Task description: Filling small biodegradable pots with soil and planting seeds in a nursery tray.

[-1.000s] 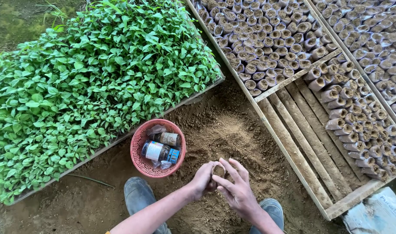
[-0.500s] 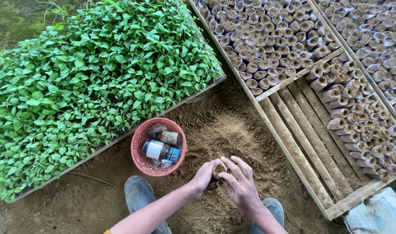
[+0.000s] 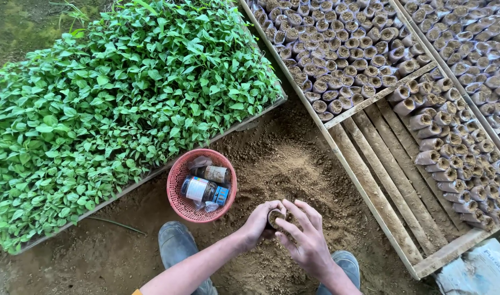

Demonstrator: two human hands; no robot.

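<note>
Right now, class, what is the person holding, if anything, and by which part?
The left hand grips a small soil-filled pot around its side wall, while the right hand has its fingertips at the pot's open top.

Your left hand (image 3: 259,223) curls closed, forearm stretched forward; your right hand (image 3: 303,240) meets it, fingers (image 3: 293,214) spread and bent inward.

Outdoor nursery ground in soft daylight

Loose brown soil (image 3: 293,164) lies between a bed of green seedlings (image 3: 118,98) and slatted wooden trays (image 3: 392,180) packed with small filled pots (image 3: 343,49); mossy ground (image 3: 20,33) shows at the upper left.
</note>
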